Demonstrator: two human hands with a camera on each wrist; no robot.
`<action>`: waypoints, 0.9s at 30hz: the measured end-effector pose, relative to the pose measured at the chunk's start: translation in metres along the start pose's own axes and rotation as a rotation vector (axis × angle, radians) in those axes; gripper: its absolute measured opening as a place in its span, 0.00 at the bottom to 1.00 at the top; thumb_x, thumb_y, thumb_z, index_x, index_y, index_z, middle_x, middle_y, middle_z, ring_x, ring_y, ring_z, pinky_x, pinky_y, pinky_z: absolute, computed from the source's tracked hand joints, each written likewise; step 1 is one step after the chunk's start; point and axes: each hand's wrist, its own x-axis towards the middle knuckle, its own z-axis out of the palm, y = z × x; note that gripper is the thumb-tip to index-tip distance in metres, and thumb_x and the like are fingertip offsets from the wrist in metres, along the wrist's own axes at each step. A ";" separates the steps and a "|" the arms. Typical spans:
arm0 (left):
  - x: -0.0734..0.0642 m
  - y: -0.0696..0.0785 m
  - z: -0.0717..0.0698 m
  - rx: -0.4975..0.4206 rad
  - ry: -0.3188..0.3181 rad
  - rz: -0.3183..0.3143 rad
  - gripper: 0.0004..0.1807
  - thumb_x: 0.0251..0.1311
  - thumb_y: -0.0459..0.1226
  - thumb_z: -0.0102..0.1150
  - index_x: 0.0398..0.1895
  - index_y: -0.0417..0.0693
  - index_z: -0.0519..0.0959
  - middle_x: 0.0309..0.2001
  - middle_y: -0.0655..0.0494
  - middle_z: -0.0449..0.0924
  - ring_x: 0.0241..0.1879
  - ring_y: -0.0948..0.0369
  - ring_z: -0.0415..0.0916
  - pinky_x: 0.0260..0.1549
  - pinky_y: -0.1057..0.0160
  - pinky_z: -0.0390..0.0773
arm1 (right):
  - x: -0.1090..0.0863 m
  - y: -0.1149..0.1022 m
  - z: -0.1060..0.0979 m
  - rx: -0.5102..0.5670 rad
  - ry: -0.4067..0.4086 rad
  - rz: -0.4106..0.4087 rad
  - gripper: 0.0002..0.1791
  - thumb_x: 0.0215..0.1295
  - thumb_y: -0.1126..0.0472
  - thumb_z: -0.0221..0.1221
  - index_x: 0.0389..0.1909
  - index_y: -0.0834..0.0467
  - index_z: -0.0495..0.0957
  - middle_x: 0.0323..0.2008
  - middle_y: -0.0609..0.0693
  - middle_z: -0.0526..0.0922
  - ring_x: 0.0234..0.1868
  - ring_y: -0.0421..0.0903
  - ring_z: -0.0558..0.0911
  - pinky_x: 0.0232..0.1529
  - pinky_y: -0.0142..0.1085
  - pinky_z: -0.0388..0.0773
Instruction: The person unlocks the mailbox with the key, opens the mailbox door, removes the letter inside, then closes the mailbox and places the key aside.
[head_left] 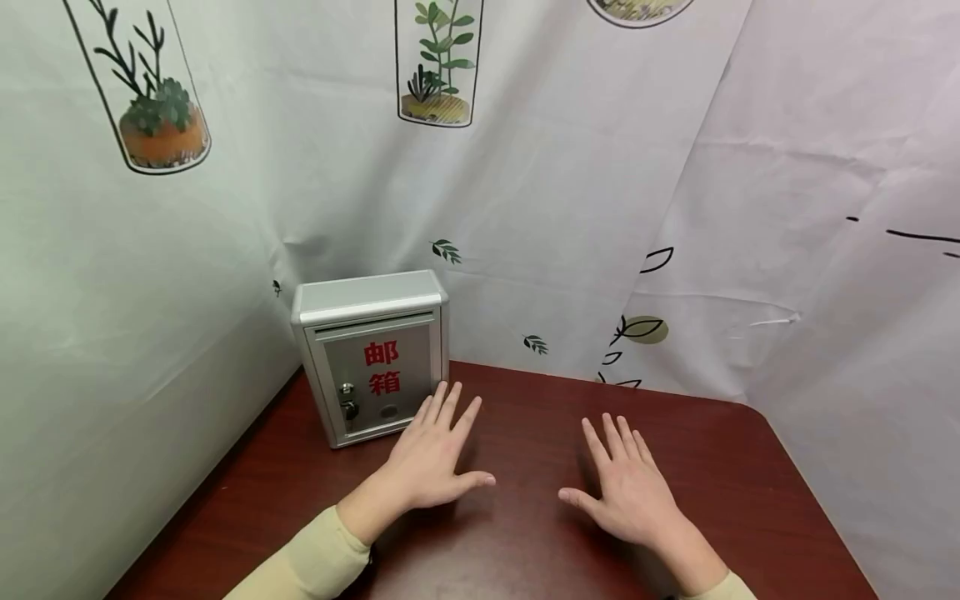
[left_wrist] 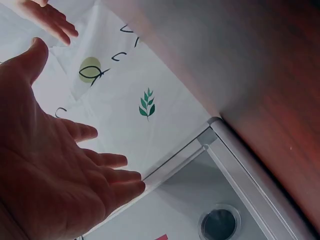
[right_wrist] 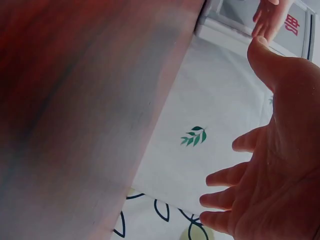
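A silver metal mailbox (head_left: 375, 292) with red characters on its front door stands upright at the table's back left. Its door has a lock with a key (head_left: 348, 408) on the left side and a slot along the top. My left hand (head_left: 429, 458) is held over the table with fingers spread, overlapping the mailbox's lower right corner in the head view. To the right, my right hand (head_left: 633, 492) hovers palm down, fingers extended and thumb out. Neither hand holds anything. In the left wrist view a round dark window (left_wrist: 219, 224) shows low on the mailbox door.
The dark red wooden table (head_left: 525, 533) has a rounded back right corner. White curtains (head_left: 555, 208) printed with plants and leaves hang along its back and both sides, and the mailbox stands close to the back left ones.
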 end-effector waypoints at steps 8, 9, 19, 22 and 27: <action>-0.003 -0.007 -0.006 0.003 0.079 0.010 0.62 0.66 0.73 0.65 0.90 0.44 0.59 0.88 0.30 0.48 0.88 0.34 0.43 0.82 0.37 0.59 | 0.004 -0.007 0.003 0.018 -0.001 -0.014 0.62 0.67 0.27 0.71 0.88 0.61 0.61 0.83 0.74 0.61 0.85 0.73 0.58 0.81 0.67 0.58; -0.004 -0.008 -0.007 0.011 0.088 0.010 0.63 0.66 0.74 0.64 0.90 0.43 0.59 0.88 0.30 0.49 0.88 0.34 0.44 0.82 0.37 0.59 | 0.004 -0.008 0.003 0.021 0.001 -0.017 0.62 0.67 0.27 0.70 0.88 0.61 0.60 0.83 0.74 0.61 0.85 0.73 0.58 0.81 0.67 0.58; -0.017 -0.022 -0.012 0.027 0.211 0.003 0.63 0.65 0.74 0.66 0.89 0.43 0.61 0.87 0.33 0.54 0.87 0.37 0.50 0.77 0.37 0.68 | 0.019 -0.025 0.009 0.062 0.006 -0.049 0.63 0.67 0.28 0.71 0.89 0.61 0.59 0.83 0.74 0.60 0.85 0.74 0.58 0.81 0.68 0.59; -0.022 -0.026 -0.013 0.014 0.228 -0.006 0.63 0.63 0.72 0.70 0.89 0.43 0.61 0.87 0.33 0.56 0.87 0.38 0.52 0.77 0.37 0.69 | 0.025 -0.030 0.009 0.071 -0.007 -0.051 0.63 0.68 0.28 0.71 0.89 0.61 0.58 0.83 0.74 0.60 0.85 0.74 0.58 0.82 0.67 0.58; -0.031 -0.034 -0.015 0.009 0.275 -0.005 0.59 0.66 0.70 0.70 0.87 0.41 0.64 0.84 0.34 0.61 0.85 0.39 0.57 0.76 0.38 0.70 | 0.036 -0.039 0.010 0.092 -0.020 -0.054 0.63 0.68 0.28 0.71 0.90 0.61 0.56 0.84 0.73 0.60 0.85 0.73 0.58 0.81 0.67 0.59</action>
